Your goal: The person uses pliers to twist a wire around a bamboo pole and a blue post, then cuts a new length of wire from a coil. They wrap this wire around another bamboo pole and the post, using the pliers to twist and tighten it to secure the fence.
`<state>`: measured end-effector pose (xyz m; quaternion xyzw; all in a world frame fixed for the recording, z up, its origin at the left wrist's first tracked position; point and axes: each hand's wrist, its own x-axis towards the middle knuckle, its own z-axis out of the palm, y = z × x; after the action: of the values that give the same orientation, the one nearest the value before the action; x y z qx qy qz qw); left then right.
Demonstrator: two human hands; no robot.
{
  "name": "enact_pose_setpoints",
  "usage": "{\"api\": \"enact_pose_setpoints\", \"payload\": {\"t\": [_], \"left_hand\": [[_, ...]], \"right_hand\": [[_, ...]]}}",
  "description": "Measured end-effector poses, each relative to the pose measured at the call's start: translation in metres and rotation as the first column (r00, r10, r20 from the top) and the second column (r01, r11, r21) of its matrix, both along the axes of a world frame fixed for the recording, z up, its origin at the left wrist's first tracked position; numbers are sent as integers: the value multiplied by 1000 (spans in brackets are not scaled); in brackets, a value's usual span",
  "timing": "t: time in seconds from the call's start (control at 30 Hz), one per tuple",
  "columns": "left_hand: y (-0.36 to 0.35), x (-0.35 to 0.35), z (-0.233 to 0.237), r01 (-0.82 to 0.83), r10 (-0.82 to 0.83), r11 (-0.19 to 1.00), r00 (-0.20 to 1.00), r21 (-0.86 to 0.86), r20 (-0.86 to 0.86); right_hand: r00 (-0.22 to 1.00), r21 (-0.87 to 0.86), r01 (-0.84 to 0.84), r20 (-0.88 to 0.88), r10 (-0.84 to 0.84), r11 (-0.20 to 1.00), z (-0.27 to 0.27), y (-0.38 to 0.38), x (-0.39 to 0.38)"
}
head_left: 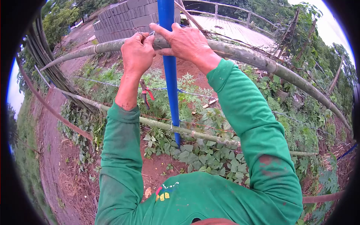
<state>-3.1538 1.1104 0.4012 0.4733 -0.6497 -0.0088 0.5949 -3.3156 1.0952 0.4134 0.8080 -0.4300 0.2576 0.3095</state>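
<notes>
My left hand (138, 54) is closed in a pinch on a thin wire (153, 33) just above the upper bamboo pole (108, 46). To its right, my right hand (187, 44) grips that bamboo pole where it crosses the upright blue post (170, 78). The right forefinger stretches over the top toward the wire, and the thumb lies below, across the post. Part of the crossing is hidden behind my fingers. Red-and-black pliers (145, 93) hang below, by my left wrist, apart from both hands.
A lower bamboo rail (202, 135) crosses the blue post, with a tie at the crossing. Barbed wire (195, 93) runs between the rails. Leafy plants (210, 157) grow around the post's foot. Stacked grey blocks (127, 18) stand behind, and a bundle of poles (41, 45) leans at left.
</notes>
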Motion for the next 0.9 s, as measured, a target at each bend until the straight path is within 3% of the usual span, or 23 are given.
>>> {"api": "enact_pose_setpoints", "payload": {"t": [0.13, 0.3, 0.43, 0.53, 0.57, 0.63, 0.73, 0.77, 0.87, 0.9], "left_hand": [[-13, 3, -3, -68, 80, 985, 994, -158, 68], [-24, 9, 7, -75, 105, 977, 984, -197, 147], [-26, 8, 19, -79, 107, 985, 978, -154, 178], [-39, 15, 31, -102, 160, 969, 952, -223, 261], [-46, 17, 39, -96, 163, 968, 943, -232, 289], [-61, 20, 55, -83, 167, 966, 923, -243, 347], [-75, 26, 81, 130, -154, 978, 978, 164, 141], [-75, 27, 82, 217, -232, 964, 969, 157, 89], [-71, 29, 67, 266, -263, 954, 964, 137, -39], [-68, 28, 58, 180, -182, 982, 982, 54, 45]], "right_hand": [[999, -48, 23, -40, -25, 999, 0, -3, 2], [982, -133, 107, -143, -126, 985, -7, -6, 5], [963, -279, 269, 64, -262, 922, -27, 0, 20], [996, -418, 90, 53, -74, 904, -32, -9, 14], [999, -506, -39, 1, 45, 862, -27, -13, 11], [997, -495, -75, -36, 65, 865, -21, -18, 7], [997, -515, -70, -66, 42, 855, -15, -18, 7], [997, -526, -60, -72, 26, 848, -14, -19, 7], [997, -543, -74, -47, 58, 837, -16, -21, 7], [997, -546, -79, -35, 71, 834, -16, -22, 7]]}}
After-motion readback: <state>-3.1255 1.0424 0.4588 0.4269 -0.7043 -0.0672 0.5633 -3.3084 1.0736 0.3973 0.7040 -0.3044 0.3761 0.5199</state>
